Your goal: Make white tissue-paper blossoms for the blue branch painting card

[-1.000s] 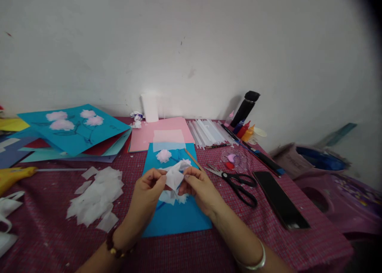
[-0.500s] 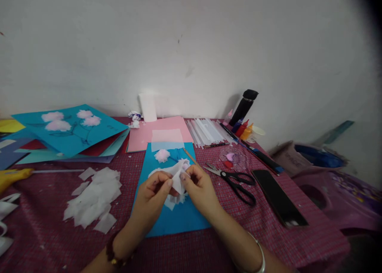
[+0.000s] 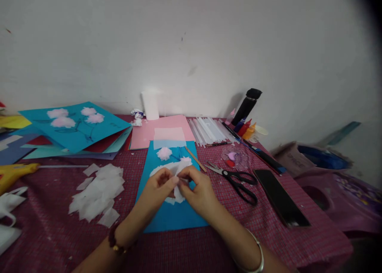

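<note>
My left hand (image 3: 159,188) and my right hand (image 3: 198,191) meet over a blue sheet (image 3: 170,221). Both are closed, their fingertips pinching a small white tissue piece (image 3: 176,170) between them. Beneath and around the fingers, more white tissue (image 3: 174,199) lies on the sheet. A pale pink tissue flower (image 3: 164,153) sits on the sheet's upper part, beside blue painted lines. To the left of my left hand is a heap of white tissue squares (image 3: 100,191). Scissors (image 3: 235,179) lie to the right of my right hand, with a wooden stick (image 3: 195,158) nearby.
Blue sheets with flowers (image 3: 76,135) lie at the left, above a yellow glue gun (image 3: 18,173). Behind are pink paper (image 3: 141,135), glue sticks (image 3: 209,130) and a black bottle (image 3: 246,108). A phone (image 3: 282,197) rests at the right.
My hands have come closer together, and the tissue between them is now more gathered and mostly hidden by the fingers. The whole view has shifted slightly.
</note>
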`<action>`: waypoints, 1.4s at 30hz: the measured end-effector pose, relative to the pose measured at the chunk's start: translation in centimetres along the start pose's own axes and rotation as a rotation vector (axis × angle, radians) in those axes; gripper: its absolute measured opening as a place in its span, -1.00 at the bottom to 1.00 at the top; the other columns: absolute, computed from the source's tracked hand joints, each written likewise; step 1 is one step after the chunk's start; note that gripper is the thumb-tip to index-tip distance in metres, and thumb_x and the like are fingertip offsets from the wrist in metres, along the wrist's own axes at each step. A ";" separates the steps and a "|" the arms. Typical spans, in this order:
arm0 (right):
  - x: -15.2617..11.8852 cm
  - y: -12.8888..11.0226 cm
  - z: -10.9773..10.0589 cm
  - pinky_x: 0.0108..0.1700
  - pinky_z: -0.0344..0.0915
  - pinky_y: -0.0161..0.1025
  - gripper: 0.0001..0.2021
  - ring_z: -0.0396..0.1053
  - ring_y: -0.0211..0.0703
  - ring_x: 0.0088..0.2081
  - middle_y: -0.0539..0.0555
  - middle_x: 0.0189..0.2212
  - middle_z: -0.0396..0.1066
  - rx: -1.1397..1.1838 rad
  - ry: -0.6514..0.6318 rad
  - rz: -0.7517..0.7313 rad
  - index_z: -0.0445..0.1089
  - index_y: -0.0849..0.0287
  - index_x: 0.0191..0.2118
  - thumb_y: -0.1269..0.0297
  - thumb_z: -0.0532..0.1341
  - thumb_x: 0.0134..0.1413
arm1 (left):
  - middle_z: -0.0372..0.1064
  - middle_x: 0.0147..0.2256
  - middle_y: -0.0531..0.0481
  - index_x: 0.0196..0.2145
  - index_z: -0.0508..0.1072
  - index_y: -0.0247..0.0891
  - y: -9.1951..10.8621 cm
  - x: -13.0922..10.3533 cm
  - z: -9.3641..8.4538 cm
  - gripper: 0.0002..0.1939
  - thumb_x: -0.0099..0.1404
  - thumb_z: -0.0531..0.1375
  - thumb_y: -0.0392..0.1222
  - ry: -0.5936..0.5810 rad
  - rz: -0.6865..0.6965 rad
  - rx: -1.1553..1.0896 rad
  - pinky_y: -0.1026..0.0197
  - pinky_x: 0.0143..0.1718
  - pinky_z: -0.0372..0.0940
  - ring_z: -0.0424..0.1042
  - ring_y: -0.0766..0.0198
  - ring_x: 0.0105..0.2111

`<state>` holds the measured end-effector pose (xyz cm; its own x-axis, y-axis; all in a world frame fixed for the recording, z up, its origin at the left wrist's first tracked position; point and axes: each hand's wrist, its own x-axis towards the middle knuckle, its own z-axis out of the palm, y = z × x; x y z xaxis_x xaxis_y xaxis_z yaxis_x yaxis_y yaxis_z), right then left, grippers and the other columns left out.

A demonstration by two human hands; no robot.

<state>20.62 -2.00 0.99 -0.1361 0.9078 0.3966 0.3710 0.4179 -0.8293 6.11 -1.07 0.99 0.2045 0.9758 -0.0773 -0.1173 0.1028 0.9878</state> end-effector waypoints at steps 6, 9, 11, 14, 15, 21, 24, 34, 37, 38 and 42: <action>0.2 0.0 0.1 -0.27 0.27 -0.29 -0.85 0.35 -0.23 -0.34 -0.01 -0.38 0.40 0.174 0.049 0.078 0.34 0.12 -0.28 0.45 0.15 -0.01 | 0.15 -0.63 0.14 -0.60 0.26 -0.26 0.0 -0.1 -0.4 -0.65 0.15 0.23 0.00 -0.091 0.056 0.068 0.35 -0.57 0.18 0.21 0.40 -0.60; 0.5 -0.2 -0.2 -0.30 0.26 -0.29 -0.87 0.34 -0.23 -0.35 -0.01 -0.39 0.37 0.267 0.088 0.168 0.34 0.13 -0.29 0.41 0.17 -0.03 | 0.19 -0.61 0.11 -0.61 0.27 -0.27 -0.2 -0.2 -0.8 -0.65 0.20 0.21 -0.03 -0.055 0.105 0.082 0.35 -0.55 0.17 0.22 0.40 -0.59; 0.7 -0.4 -0.4 -0.31 0.25 -0.30 -0.88 0.33 -0.23 -0.36 -0.01 -0.40 0.36 0.343 0.112 0.213 0.33 0.13 -0.30 0.37 0.20 -0.05 | 0.20 -0.61 0.10 -0.61 0.27 -0.27 -0.2 -0.2 -1.0 -0.65 0.23 0.20 -0.05 -0.030 0.128 0.085 0.35 -0.52 0.16 0.22 0.40 -0.57; 0.8 -0.3 -0.5 -0.36 0.22 -0.33 -0.85 0.28 -0.25 -0.40 -0.02 -0.42 0.33 0.477 0.132 0.264 0.32 0.13 -0.32 0.32 0.25 -0.09 | 0.21 -0.60 0.10 -0.59 0.27 -0.27 -0.1 -0.4 -1.0 -0.66 0.26 0.18 -0.06 -0.041 0.149 0.052 0.34 -0.47 0.16 0.23 0.39 -0.54; 0.9 -0.3 -0.6 -0.39 0.20 -0.35 -0.84 0.26 -0.27 -0.41 -0.03 -0.43 0.32 0.520 0.132 0.283 0.32 0.13 -0.32 0.30 0.26 -0.10 | 0.23 -0.59 0.10 -0.58 0.27 -0.26 -0.1 -0.5 -1.0 -0.67 0.26 0.18 -0.07 -0.046 0.155 0.031 0.34 -0.46 0.16 0.24 0.38 -0.53; 1.0 -0.3 -0.6 -0.40 0.18 -0.36 -0.87 0.24 -0.28 -0.43 -0.05 -0.45 0.29 0.650 0.134 0.363 0.31 0.12 -0.38 0.33 0.25 -0.14 | 0.37 -0.23 -0.01 -0.55 0.29 -0.26 0.3 -0.9 -0.9 -0.74 0.24 0.19 -0.14 -0.002 0.255 0.030 0.29 -0.29 0.23 0.34 0.29 -0.28; 0.9 -0.5 -0.8 -0.38 0.23 -0.34 -0.86 0.26 -0.26 -0.44 -0.06 -0.48 0.29 0.660 0.010 0.375 0.30 0.11 -0.36 0.36 0.21 -0.15 | 0.37 -0.17 -0.05 -0.55 0.30 -0.26 0.7 -1.0 -0.7 -0.76 0.25 0.18 -0.19 -0.010 0.365 0.247 0.27 -0.22 0.22 0.36 0.24 -0.19; 0.6 0.6 -0.2 -0.36 0.20 -0.32 -0.81 0.31 -0.21 -0.39 -0.01 -0.42 0.40 0.123 0.019 0.187 0.38 0.14 -0.33 0.49 0.13 -0.13 | 0.21 -0.54 0.07 -0.59 0.18 -0.24 -0.5 -1.8 0.6 -0.76 0.21 0.08 -0.36 -0.218 0.553 0.796 0.28 -0.45 0.10 0.24 0.34 -0.51; 0.3 0.7 -0.4 -0.44 0.08 -0.32 -0.91 0.22 -0.25 -0.51 -0.03 -0.56 0.33 -0.141 0.024 0.143 0.32 0.16 -0.48 0.48 0.13 -0.11 | 0.17 -0.57 0.09 -0.60 0.14 -0.22 -0.6 -1.9 0.4 -0.77 0.16 0.10 -0.33 -0.227 0.499 0.876 0.26 -0.48 0.04 0.18 0.34 -0.54; 0.2 0.7 -0.4 -0.46 0.04 -0.32 -0.90 0.19 -0.26 -0.53 -0.02 -0.58 0.32 -0.225 0.015 0.129 0.30 0.16 -0.51 0.48 0.13 -0.09 | 0.14 -0.58 0.11 -0.60 0.13 -0.22 -0.5 -1.9 0.3 -0.75 0.15 0.13 -0.29 -0.186 0.481 0.873 0.26 -0.50 0.03 0.16 0.34 -0.56; 0.1 0.3 -0.5 -0.45 0.02 -0.27 -0.90 0.24 -0.21 -0.52 0.06 -0.56 0.37 -0.458 -0.056 0.075 0.31 0.17 -0.52 0.46 0.14 -0.06 | 0.20 -0.52 0.10 -0.44 0.25 -0.20 0.1 -1.6 0.1 -0.81 0.13 0.22 -0.13 0.047 0.403 0.700 0.26 -0.47 0.14 0.23 0.31 -0.52</action>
<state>21.20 -1.82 1.01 -0.1375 0.9408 0.3098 0.7477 0.3038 -0.5905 5.92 -2.61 1.19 0.2332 0.9210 0.3122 0.4658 -0.3876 0.7955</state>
